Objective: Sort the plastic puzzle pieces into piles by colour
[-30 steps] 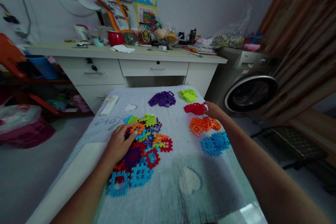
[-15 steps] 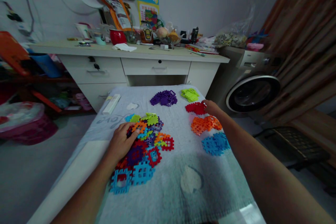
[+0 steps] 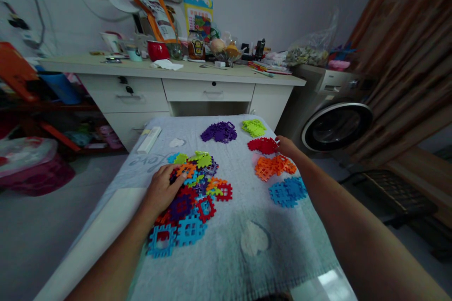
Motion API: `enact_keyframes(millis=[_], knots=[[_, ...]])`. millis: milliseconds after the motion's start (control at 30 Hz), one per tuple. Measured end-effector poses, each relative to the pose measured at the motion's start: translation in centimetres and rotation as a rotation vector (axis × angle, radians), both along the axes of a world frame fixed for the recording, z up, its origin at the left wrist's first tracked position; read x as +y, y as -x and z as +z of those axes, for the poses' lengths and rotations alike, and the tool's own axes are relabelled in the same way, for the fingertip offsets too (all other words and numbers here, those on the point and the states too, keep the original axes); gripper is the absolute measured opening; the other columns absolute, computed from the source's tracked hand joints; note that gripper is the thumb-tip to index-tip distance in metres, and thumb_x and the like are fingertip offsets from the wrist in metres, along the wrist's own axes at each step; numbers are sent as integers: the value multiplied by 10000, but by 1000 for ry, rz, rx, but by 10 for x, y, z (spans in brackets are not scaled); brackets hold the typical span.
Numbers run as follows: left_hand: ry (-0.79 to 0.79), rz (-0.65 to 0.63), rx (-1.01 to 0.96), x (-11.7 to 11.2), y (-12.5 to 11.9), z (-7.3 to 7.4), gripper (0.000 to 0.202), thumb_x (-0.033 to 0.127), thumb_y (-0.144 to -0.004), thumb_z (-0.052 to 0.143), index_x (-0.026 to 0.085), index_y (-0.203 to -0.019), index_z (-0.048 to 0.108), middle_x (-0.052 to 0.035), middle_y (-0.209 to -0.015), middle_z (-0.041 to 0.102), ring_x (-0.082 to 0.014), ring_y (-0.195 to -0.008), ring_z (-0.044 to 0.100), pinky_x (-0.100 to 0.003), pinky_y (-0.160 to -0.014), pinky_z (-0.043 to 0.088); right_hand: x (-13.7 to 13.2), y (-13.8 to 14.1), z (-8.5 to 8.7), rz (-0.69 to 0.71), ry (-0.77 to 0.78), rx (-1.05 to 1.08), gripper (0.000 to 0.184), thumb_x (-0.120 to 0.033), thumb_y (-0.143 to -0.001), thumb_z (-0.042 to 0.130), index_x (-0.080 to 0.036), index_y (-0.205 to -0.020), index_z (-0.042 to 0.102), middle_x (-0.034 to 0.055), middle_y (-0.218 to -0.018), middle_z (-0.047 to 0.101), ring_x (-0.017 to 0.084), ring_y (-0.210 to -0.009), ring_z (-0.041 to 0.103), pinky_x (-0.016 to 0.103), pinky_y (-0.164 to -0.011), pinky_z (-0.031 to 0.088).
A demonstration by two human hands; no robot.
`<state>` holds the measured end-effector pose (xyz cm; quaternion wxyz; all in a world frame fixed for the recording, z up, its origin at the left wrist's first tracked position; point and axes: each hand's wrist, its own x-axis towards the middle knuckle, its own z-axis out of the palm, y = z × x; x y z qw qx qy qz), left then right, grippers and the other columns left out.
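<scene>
My left hand (image 3: 165, 186) lies at the left side of a mixed heap of plastic interlocking tiles (image 3: 190, 230). Its thumb and fingers close around the left edge of an orange interlocking tile (image 3: 187, 169); some fingertips are hidden. Over on the right, my right hand (image 3: 285, 146) is at the right edge of the red tile pile (image 3: 262, 145), its fingertips mostly hidden. Purple tiles (image 3: 219, 132) and lime green tiles (image 3: 254, 127) lie farther back. Orange tiles (image 3: 273, 167) and blue tiles (image 3: 288, 192) are piled nearer me than the red ones.
A pale cloth (image 3: 226, 263) covers the table. A long white box (image 3: 149, 139) lies at its back left. Beyond stands a white desk (image 3: 212, 89) loaded with household items. A washing machine (image 3: 335, 117) is at right, a pink bin (image 3: 38, 169) at left.
The view has shifted slightly. My right fingers sit a little farther right against the red pile. My left hand stays on the mixed heap.
</scene>
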<state>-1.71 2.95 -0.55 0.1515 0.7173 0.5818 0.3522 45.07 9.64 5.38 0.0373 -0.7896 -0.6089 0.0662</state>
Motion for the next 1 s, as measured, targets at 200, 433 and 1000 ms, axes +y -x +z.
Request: enact_keyframes(millis=[200, 433, 1000], knots=[[5, -12, -4, 0, -1, 2, 492, 584, -837, 489, 188, -1095, 627, -104, -1165, 616, -274, -1133, 565, -443, -1049, 413, -1, -1, 6, 28, -52, 16, 394, -143, -809, 642, -111, -1200, 612, 135, -1161, 680, 183, -973, 647, 223, -771, 472], [10, -6, -8, 1, 1, -2, 498, 584, -834, 483, 185, -1092, 629, -101, -1165, 611, -272, -1134, 560, -446, -1050, 410, -30, 13, 30, 136, -258, 235, 340, -178, -815, 631, -152, -1154, 635, 102, -1125, 684, 171, -888, 645, 260, -770, 487], [-3, -6, -3, -4, -4, 7, 434, 540, -851, 487, 198, -1075, 630, -88, -1133, 625, -261, -1104, 577, -432, -1021, 433, -86, 204, -11, 612, -253, 452, 411, -119, -832, 584, -136, -1242, 571, 142, -1269, 597, 234, -1196, 525, 409, -1052, 380]])
